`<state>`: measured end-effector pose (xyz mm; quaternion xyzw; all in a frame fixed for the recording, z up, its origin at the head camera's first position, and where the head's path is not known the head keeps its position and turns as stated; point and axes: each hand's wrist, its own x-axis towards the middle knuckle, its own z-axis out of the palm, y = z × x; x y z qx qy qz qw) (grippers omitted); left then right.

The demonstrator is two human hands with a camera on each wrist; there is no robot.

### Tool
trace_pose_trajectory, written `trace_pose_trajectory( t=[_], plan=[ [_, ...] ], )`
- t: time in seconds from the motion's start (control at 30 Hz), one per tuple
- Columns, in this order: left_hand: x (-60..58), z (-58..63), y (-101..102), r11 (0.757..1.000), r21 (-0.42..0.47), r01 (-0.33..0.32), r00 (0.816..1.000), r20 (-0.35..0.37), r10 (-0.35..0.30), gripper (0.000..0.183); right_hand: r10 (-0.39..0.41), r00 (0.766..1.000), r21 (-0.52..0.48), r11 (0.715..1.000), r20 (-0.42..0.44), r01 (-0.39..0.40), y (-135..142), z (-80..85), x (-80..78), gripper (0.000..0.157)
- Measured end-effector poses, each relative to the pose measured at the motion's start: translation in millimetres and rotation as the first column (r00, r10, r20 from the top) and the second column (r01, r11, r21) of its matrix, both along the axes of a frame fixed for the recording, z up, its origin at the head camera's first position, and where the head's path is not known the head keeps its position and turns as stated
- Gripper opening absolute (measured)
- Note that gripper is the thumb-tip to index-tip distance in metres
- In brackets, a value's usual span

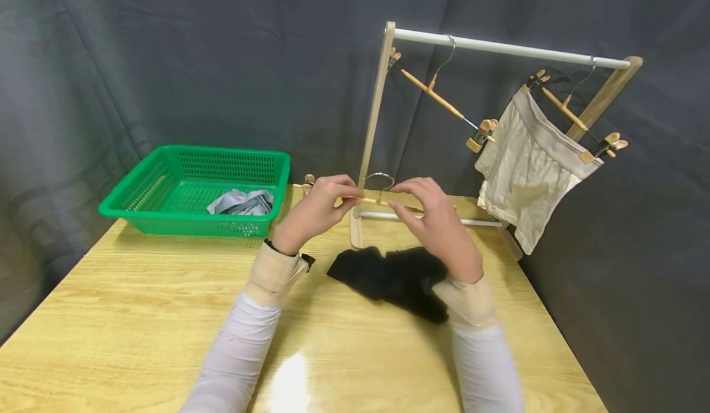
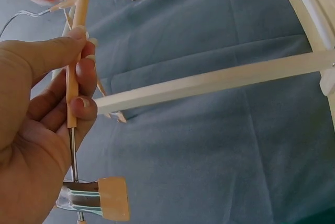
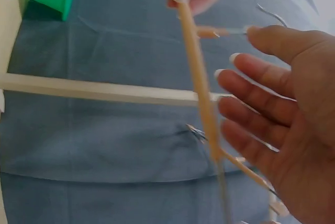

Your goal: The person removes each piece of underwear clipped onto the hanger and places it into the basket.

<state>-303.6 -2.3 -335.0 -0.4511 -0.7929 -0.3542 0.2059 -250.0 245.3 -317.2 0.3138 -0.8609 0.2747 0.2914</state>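
Hanger (image 1: 379, 202) pinched in the left hand (image 1: 318, 208), right hand (image 1: 440, 225) alongside

It's the left hand doing the gripping, thumb and fingers closed on the wooden bar (image 2: 82, 4), while the right hand stands wide, thumb and fingers apart; whether it touches the hook stem (image 3: 234, 31), I can't tell. Hanger's held off the bench (image 1: 166, 314), in front of the rack (image 1: 376, 105). One clip (image 2: 112, 198) shows by the left palm; the other half passes behind the right hand, blurred, running off the bottom of the right wrist view. Down below, black cloth (image 1: 383, 277), its shape hard to read, part covered by the right cuff (image 1: 468, 299)! Pale shorts (image 1: 532, 160) hang beside the bench's right edge, so it's tight there. Widest room: front left, between green basket (image 1: 188, 225) and left sleeve (image 1: 241, 345), near edge cut off.
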Motion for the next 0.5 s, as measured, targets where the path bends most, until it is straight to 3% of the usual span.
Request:
trace_pose_trajectory(
  t=[0.1,0.2,0.5],
  plan=[
    [-0.8,-1.3,1.1,1.000,0.004,0.003,1.000,-0.009,-0.003,0.015,-0.027,0.992,0.057,0.998,0.124,0.020,-5.5,-2.9,-1.8,0.028],
    [-1.1,-2.1,0.3,1.000,0.023,0.006,1.000,-0.016,-0.005,0.016,-0.047,0.983,0.086,0.996,0.178,0.032,-5.8,-5.0,-4.7,0.026],
    [5.5,2.6,3.7,1.000,0.014,0.006,0.999,-0.033,-0.006,0.016,0.032,0.996,0.078,0.996,0.084,-0.039,3.8,-5.2,-7.5,0.024]
  ],
)
